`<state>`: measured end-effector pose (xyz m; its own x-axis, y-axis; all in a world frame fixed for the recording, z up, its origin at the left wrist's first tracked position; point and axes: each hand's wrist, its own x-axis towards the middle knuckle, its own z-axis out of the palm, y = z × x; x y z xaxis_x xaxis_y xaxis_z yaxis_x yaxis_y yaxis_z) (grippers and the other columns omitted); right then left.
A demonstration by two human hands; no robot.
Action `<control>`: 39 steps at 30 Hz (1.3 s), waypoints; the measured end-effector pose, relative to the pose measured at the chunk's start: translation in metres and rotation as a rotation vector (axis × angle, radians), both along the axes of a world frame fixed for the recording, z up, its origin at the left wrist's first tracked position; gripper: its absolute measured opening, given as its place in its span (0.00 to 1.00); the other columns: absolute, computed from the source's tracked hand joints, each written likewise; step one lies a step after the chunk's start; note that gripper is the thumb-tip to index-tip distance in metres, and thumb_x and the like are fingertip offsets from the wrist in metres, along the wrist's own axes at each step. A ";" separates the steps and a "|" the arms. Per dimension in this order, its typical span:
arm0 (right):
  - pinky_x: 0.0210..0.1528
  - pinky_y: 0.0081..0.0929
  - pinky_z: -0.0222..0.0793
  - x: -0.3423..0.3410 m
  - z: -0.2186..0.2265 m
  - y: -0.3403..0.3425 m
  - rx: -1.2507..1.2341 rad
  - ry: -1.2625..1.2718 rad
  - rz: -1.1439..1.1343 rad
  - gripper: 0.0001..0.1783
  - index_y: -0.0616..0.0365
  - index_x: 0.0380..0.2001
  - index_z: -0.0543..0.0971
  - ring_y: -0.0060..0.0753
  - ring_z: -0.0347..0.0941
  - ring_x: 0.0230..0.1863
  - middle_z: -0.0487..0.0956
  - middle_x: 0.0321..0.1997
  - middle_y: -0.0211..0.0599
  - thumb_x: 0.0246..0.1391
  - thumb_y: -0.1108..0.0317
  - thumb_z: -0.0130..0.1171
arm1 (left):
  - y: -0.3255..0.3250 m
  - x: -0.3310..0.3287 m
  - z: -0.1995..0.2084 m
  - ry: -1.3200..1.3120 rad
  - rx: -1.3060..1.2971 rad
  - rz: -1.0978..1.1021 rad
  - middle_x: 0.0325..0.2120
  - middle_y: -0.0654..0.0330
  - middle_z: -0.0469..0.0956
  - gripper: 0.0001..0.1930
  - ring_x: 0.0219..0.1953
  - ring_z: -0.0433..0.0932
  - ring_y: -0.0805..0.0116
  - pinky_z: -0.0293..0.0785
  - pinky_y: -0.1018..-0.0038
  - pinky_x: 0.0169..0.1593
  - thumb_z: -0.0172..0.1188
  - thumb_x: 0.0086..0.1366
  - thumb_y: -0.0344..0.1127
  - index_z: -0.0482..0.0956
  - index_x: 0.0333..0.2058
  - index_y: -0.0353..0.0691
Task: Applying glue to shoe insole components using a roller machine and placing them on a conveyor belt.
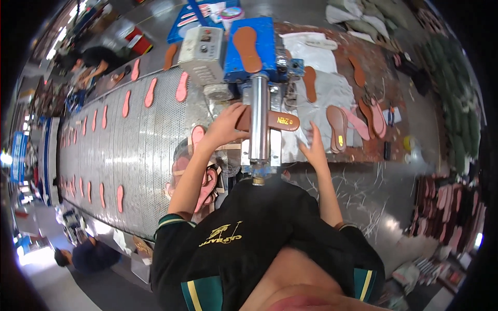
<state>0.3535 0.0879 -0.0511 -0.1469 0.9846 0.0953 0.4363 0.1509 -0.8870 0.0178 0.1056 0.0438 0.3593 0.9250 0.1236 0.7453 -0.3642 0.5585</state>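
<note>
A brown insole [285, 122] with gold marking lies crosswise beneath an upright-looking shiny metal roller [259, 116], its two ends sticking out left and right. My left hand [226, 125] grips the insole's left end, fingers on top and thumb below. To the right of the insole, my right hand [314, 147] is held apart from it, thumb and fingers spread, with nothing in it. Behind the roller stands a blue machine housing [266, 36] with another brown insole [247, 50] resting on top.
At left, a metal-slat conveyor [150, 135] carries rows of pink insoles. A grey control box [202, 47] stands beside the machine. More insoles [338, 127] lie on the brown worktable [378, 142] at right. Two people [98, 258] are at far left. Piled insoles [206, 189] sit near my left forearm.
</note>
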 end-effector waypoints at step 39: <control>0.47 0.37 0.67 0.128 -0.231 -0.020 -1.514 0.361 0.304 0.16 0.58 0.44 0.77 0.44 0.73 0.44 0.79 0.47 0.41 0.60 0.58 0.52 | -0.434 -0.376 -0.218 -1.936 0.313 1.860 0.48 0.54 0.73 0.19 0.52 0.71 0.57 0.71 0.63 0.56 0.57 0.64 0.32 0.69 0.52 0.35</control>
<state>0.4818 0.0676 -0.2818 -0.5354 0.1365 -0.8335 0.2980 -0.8928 -0.3376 -0.3583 -0.3283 -0.1745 -0.7513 -0.0069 -0.6600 -0.5771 -0.4782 0.6620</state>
